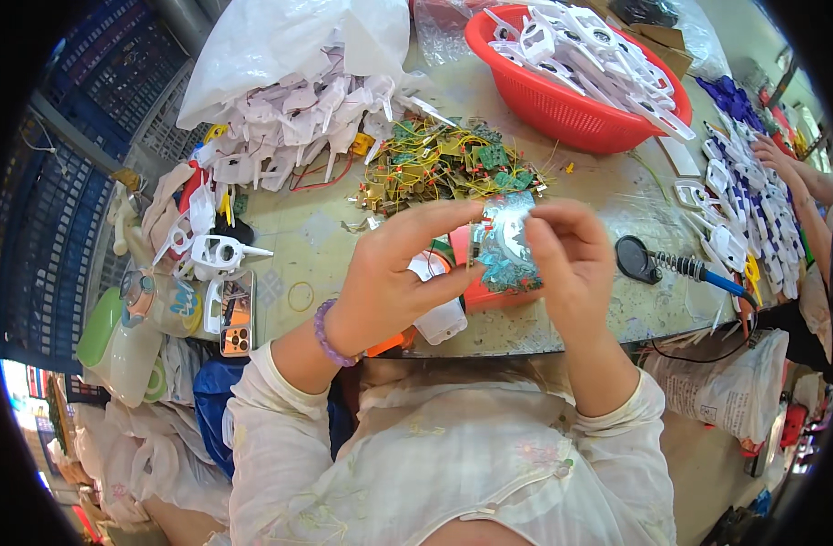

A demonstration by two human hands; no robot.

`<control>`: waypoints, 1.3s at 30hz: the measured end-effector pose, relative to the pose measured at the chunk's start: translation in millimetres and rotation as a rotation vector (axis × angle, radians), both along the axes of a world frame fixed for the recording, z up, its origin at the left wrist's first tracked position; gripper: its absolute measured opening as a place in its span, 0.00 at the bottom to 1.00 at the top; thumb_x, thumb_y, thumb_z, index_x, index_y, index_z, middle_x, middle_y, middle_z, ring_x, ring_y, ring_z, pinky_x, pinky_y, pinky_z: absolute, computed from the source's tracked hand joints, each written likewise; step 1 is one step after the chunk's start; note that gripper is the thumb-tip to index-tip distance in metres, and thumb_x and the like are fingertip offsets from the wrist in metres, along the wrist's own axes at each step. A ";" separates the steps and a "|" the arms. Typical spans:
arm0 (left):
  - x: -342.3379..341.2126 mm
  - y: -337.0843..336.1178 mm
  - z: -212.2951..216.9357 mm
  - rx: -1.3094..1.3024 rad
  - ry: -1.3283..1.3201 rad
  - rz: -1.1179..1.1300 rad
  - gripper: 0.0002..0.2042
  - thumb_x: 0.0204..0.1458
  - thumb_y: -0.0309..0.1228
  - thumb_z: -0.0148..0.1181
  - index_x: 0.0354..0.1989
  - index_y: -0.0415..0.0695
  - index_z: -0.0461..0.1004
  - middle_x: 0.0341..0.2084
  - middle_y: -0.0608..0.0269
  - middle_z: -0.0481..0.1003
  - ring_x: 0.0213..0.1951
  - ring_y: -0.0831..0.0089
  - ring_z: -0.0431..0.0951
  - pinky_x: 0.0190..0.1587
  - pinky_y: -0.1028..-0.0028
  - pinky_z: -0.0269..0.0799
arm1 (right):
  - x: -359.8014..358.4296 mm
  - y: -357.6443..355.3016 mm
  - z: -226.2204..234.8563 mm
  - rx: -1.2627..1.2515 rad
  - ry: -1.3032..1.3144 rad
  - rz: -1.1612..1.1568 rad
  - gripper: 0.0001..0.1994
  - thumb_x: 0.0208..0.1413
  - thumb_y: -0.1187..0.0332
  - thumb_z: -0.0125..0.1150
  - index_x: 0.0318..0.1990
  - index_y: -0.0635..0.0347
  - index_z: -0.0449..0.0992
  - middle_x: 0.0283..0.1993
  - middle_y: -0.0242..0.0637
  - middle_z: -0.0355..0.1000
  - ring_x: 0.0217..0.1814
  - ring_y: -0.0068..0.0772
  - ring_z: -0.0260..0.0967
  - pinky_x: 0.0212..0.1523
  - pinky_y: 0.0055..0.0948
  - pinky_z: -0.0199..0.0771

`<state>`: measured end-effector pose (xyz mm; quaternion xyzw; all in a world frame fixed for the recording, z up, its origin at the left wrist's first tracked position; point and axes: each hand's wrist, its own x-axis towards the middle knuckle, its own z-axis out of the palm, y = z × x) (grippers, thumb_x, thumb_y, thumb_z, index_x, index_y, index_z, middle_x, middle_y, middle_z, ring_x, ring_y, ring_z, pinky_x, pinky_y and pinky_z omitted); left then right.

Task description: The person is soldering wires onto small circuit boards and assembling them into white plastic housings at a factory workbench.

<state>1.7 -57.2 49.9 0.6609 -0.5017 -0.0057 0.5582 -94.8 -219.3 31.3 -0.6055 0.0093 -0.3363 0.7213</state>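
Note:
My left hand [389, 259], a purple bead bracelet at its wrist, pinches a small circuit board [475, 244] edge-on between thumb and forefinger. Just right of it is a shiny teal patterned piece [510, 250] with a pale curved band; its kind I cannot make out. My right hand [575, 259] has its thumb and fingers drawn together at that piece's right edge, and what they grip is hidden. Below the hands, a white plastic casing [442, 320] lies by a red-orange holder [489, 296]. Behind them spreads a heap of circuit boards with yellow wires [444, 164].
A red basket [571, 114] of white casings stands far right, and a bag of casings [298, 55] far left. Right lies a soldering iron [721, 280] in a spring stand [636, 259]. A phone [237, 314] lies left. Another person's hand [776, 159] reaches in right.

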 end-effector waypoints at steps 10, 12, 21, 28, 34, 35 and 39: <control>0.4 -3.1 8.4 0.052 -0.541 0.301 0.22 0.39 0.27 0.67 0.47 0.45 0.74 0.43 0.58 0.74 0.44 0.57 0.73 0.47 0.63 0.69 | 2.2 -12.8 0.9 -0.166 0.174 0.009 0.13 0.50 0.76 0.64 0.45 0.65 0.75 0.37 0.31 0.73 0.35 0.15 0.67 0.37 0.17 0.69; 12.8 8.7 5.0 0.155 -0.541 0.325 0.16 0.41 0.29 0.67 0.41 0.43 0.75 0.39 0.58 0.75 0.40 0.58 0.74 0.42 0.63 0.68 | 5.1 -26.7 -5.8 -0.145 0.066 -0.130 0.12 0.52 0.77 0.61 0.46 0.65 0.75 0.38 0.32 0.74 0.36 0.17 0.69 0.39 0.18 0.70; 9.2 31.5 -32.6 0.543 -0.298 0.350 0.11 0.42 0.36 0.66 0.27 0.40 0.79 0.26 0.58 0.75 0.33 0.59 0.73 0.37 0.66 0.68 | 8.1 -37.3 -31.8 -0.768 0.257 -0.172 0.08 0.47 0.68 0.64 0.35 0.59 0.79 0.38 0.40 0.74 0.48 0.43 0.67 0.50 0.37 0.65; 18.9 25.1 -35.5 0.488 -0.191 0.268 0.11 0.41 0.32 0.66 0.31 0.40 0.79 0.30 0.59 0.77 0.37 0.62 0.74 0.42 0.67 0.68 | 13.5 -30.3 -42.7 -1.010 0.241 -0.242 0.09 0.46 0.66 0.65 0.35 0.59 0.79 0.49 0.42 0.70 0.56 0.48 0.62 0.55 0.43 0.61; 1.7 22.4 -26.8 0.393 0.361 0.137 0.06 0.46 0.24 0.62 0.33 0.38 0.78 0.32 0.63 0.77 0.36 0.77 0.75 0.41 0.76 0.69 | 3.1 -24.7 -32.6 -0.929 0.060 -0.435 0.09 0.44 0.71 0.67 0.35 0.58 0.78 0.46 0.40 0.71 0.55 0.50 0.63 0.54 0.44 0.63; -0.1 23.0 -26.0 0.371 0.428 0.109 0.06 0.47 0.23 0.61 0.34 0.37 0.77 0.32 0.64 0.77 0.36 0.80 0.75 0.41 0.78 0.69 | -0.2 -25.0 -31.9 -0.950 0.027 -0.429 0.09 0.42 0.73 0.67 0.34 0.57 0.77 0.45 0.39 0.72 0.54 0.49 0.64 0.53 0.43 0.64; -1.0 23.6 -31.1 0.345 0.451 0.073 0.06 0.49 0.23 0.60 0.36 0.37 0.76 0.33 0.65 0.77 0.37 0.80 0.74 0.42 0.78 0.69 | -3.4 -14.1 -29.8 -0.968 -0.022 -0.352 0.10 0.40 0.75 0.68 0.32 0.57 0.76 0.42 0.36 0.72 0.51 0.47 0.65 0.49 0.42 0.66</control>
